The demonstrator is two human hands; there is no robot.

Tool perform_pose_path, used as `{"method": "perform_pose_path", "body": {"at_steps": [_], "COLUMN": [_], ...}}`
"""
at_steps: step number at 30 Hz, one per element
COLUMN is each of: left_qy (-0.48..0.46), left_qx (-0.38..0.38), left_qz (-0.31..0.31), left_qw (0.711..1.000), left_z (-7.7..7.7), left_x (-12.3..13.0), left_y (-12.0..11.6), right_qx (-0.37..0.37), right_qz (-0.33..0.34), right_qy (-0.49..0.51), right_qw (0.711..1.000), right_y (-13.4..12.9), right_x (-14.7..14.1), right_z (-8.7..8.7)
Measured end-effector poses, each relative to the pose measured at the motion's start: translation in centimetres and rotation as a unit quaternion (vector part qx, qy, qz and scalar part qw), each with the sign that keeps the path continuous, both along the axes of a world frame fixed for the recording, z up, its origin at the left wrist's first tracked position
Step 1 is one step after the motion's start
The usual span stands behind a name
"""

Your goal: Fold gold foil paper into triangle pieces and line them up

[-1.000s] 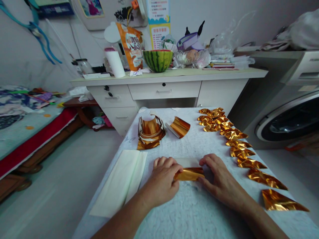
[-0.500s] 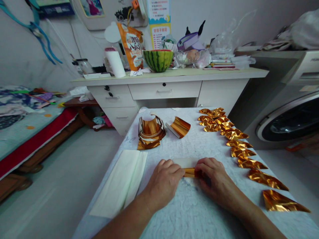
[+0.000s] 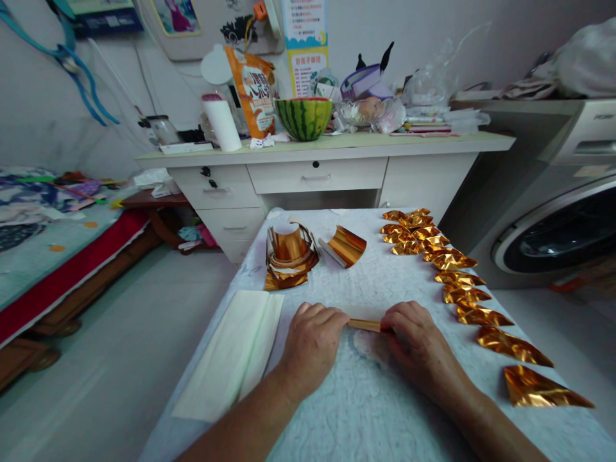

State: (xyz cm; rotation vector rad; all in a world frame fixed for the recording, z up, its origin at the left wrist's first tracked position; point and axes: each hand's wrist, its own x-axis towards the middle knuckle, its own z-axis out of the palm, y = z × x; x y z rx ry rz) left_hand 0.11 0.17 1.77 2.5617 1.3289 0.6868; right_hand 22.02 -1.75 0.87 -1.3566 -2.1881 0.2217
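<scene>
Between my hands a sheet of gold foil paper [image 3: 364,325] shows as a narrow strip, with a pale sheet part just behind it. My left hand [image 3: 315,340] is closed on its left end, fingers bent. At the right end my right hand [image 3: 412,333] grips it too, its fingertips partly hidden under the palm. Both hands rest low over the cloth-covered table [image 3: 385,410]. Beyond them stand a curled stack of gold foil paper [image 3: 290,253] and a single curved gold sheet [image 3: 347,247]. Folded white paper [image 3: 224,356] lies left of my left hand.
Several folded gold foil pieces [image 3: 513,346] run in a row along the table's right edge. Behind the table is a white desk [image 3: 317,168] with a cut watermelon [image 3: 304,119] and an orange pouch [image 3: 255,90]. A washing machine [image 3: 568,212] stands right, a bed [image 3: 72,244] left.
The gold foil paper between my hands has narrowed to a thinner strip, and the pale part behind it shows less. My left hand has shifted slightly left.
</scene>
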Motion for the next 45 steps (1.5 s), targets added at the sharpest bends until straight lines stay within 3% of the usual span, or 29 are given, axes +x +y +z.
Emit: {"method": "perform_pose_path", "body": {"at_steps": [5,8,16,19,29,35,45], "left_qy": [-0.124,-0.158,-0.054,-0.010,-0.046,-0.079,-0.066], "left_qx": [0.055,0.069,-0.042,-0.049,-0.159,-0.187,-0.178], "left_qz": [-0.004,-0.017,-0.014,-0.007,-0.110,-0.096,-0.062], "left_qw": [0.991,0.985,0.998,0.999,0.980,0.975,0.980], "left_z": [-0.8,-1.2,-0.7,-0.1,-0.2,-0.4,-0.6], "left_x": [0.2,0.2,-0.3,-0.3,0.2,0.3,1.0], "left_y": [0.6,1.1,0.9,0.5,-0.3,0.0,-0.3], "right_qx": [0.091,0.104,-0.004,-0.047,-0.118,-0.137,-0.182], "right_qz": [0.010,0.036,0.111,0.135,0.117,0.046,0.038], "right_qy": [0.012,0.019,-0.009,-0.012,0.056,0.053,0.047], "right_qw": [0.996,0.994,0.994,0.990,0.985,0.988,0.981], "right_y": [-0.6,-0.8,-1.1,-1.1,-1.0,-0.8,-0.5], "right_x": [-0.5,-0.8,-2.0,-2.2,-1.7,-1.4,-1.0], "right_z": [0.4,0.6,0.3,0.1,-0.4,-0.7,0.0]}}
